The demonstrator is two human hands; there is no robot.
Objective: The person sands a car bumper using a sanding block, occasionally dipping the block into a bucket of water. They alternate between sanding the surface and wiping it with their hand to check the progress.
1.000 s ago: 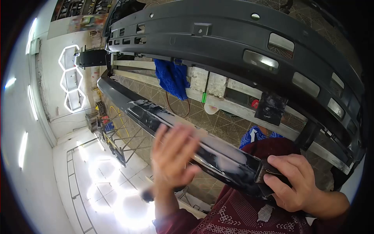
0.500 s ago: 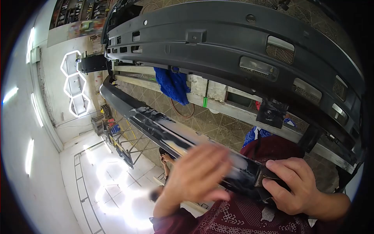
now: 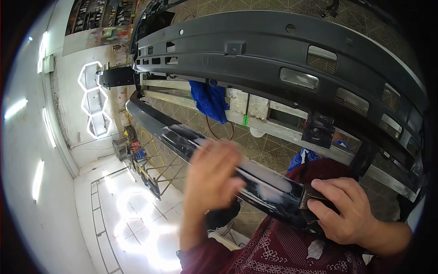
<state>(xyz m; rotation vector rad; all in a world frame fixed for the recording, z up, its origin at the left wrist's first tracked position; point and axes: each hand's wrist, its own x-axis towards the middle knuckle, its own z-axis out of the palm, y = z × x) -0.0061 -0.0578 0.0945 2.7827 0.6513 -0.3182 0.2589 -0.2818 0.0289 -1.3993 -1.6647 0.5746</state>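
Observation:
A long black bumper trim (image 3: 159, 119) runs diagonally below the big bumper, with pale, dusty filler-like patches (image 3: 269, 176) along its upper face. My left hand (image 3: 213, 171), blurred by motion, lies over the middle of this trim with the thumb apart from the fingers and nothing visible in it. At the trim's near end, my right hand (image 3: 344, 210) grips a dark sanding block (image 3: 308, 197), fingers bent over its edge. The palm hides most of the block.
A large dark grey bumper (image 3: 205, 48) with several cut-outs spans the top, by a pale wooden frame (image 3: 239, 101). A blue cloth (image 3: 207, 100) hangs from the frame. A metal stand (image 3: 148, 176) is at the left, and hexagonal lights (image 3: 96, 101) glow on the wall.
My left hand has moved left and up along the trim, uncovering pale patches nearer my right hand. My right hand stays at the near end with the block. The view has shifted slightly.

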